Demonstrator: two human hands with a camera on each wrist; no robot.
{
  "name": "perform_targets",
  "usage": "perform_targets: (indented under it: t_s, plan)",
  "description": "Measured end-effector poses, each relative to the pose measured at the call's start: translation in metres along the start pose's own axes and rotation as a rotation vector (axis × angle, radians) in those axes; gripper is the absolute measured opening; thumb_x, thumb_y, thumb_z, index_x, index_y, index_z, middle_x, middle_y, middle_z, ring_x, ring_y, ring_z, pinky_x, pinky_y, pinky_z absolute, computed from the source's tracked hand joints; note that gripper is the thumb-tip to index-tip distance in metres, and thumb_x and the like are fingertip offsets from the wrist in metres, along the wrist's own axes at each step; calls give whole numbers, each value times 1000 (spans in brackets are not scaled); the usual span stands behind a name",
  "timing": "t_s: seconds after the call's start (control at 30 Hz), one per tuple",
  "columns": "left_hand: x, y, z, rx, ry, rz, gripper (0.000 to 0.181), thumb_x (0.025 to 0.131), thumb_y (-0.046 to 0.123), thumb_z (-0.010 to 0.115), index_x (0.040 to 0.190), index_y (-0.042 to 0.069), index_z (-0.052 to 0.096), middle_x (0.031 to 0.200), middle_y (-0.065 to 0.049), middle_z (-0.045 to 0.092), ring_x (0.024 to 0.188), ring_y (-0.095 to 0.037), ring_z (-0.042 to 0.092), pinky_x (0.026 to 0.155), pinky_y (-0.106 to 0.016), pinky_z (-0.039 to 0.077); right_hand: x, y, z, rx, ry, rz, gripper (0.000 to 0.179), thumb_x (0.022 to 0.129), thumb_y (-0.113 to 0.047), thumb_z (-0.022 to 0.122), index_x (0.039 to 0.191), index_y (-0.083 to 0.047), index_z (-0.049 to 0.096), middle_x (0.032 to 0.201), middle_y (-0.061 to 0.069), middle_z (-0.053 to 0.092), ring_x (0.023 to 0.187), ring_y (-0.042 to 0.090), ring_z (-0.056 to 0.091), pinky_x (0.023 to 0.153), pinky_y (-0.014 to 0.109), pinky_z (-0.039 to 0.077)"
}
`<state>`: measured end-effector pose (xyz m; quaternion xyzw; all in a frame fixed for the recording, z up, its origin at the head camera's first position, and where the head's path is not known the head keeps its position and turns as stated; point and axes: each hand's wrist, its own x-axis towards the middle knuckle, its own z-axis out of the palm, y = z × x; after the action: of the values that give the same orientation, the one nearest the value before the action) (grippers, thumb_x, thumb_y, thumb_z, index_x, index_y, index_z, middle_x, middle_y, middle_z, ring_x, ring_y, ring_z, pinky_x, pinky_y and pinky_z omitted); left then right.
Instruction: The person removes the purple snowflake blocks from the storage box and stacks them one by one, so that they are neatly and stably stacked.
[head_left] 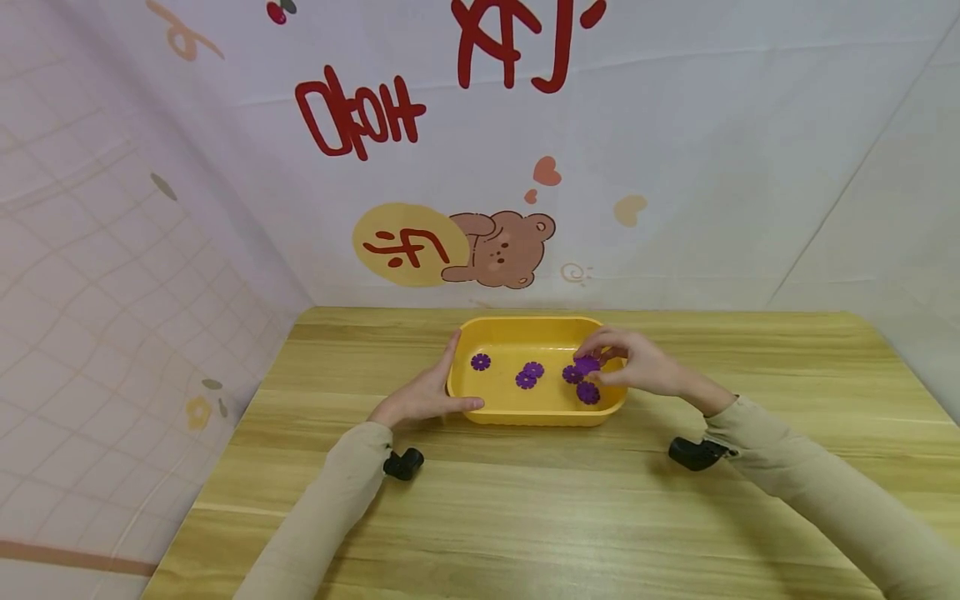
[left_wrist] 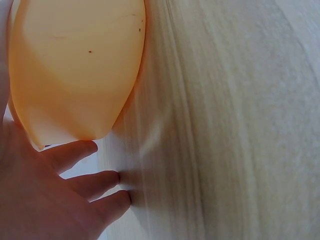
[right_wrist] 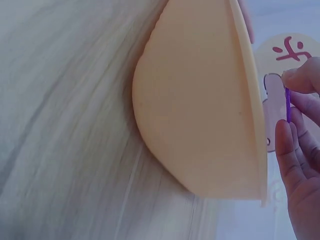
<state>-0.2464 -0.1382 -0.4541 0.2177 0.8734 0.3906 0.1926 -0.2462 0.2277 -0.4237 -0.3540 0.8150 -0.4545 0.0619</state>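
A shallow yellow plastic tub (head_left: 540, 418) stands on the table, with several purple notched discs (head_left: 481, 362) inside, like snowflake building pieces. My left hand (head_left: 422, 397) rests around the tub's left end. Its thumb lies over the near rim and its other fingers are spread, fairly straight; in the left wrist view some fingertips (left_wrist: 122, 200) reach the table beside the tub. Over the tub's right end, my right hand (head_left: 647, 363) pinches a purple disc (right_wrist: 288, 106), seen edge-on between thumb and fingers in the right wrist view. More discs (head_left: 588, 393) lie just beneath it.
The wood-grain table (head_left: 525, 508) extends toward me and to both sides of the tub. A white printed wall covering (head_left: 675, 150) rises close behind the table's far edge. Each wrist carries a small black device (head_left: 405, 464).
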Motion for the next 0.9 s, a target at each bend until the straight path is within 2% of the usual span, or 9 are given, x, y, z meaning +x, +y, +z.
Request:
perform_targets:
  t_s: [0.13,0.2,0.37,0.9]
  plan:
    - [0,0,0,2,0,1,124,79,49,77,151,28,-22,158,-19,10,131,-33,41,110,-44,26,-5,6,-6,16,13,-30,36,80,9,71,113,-3,67,112,18,62,97,34,59,83,35,52]
    - [1,0,0,0,0,2,124,79,49,77,151,27,-22,158,-19,10,131,-34,40,110,-44,26,-8,9,-9,13,22,-37,35,81,8,71,114,-3,67,112,20,62,97,35,59,83,33,52]
    - [1,1,0,-6,0,11,124,79,49,77,151,26,-21,158,-19,9,132,-35,39,110,-45,25,-15,14,-17,-9,65,-22,32,81,7,72,112,2,67,111,16,63,95,26,59,83,28,51]
    - [0,0,1,-10,3,-2,123,80,46,77,151,28,-22,158,-18,13,126,-29,47,110,-42,28,-36,37,-43,-36,177,44,31,82,12,69,112,10,64,108,19,61,89,20,57,76,21,51]
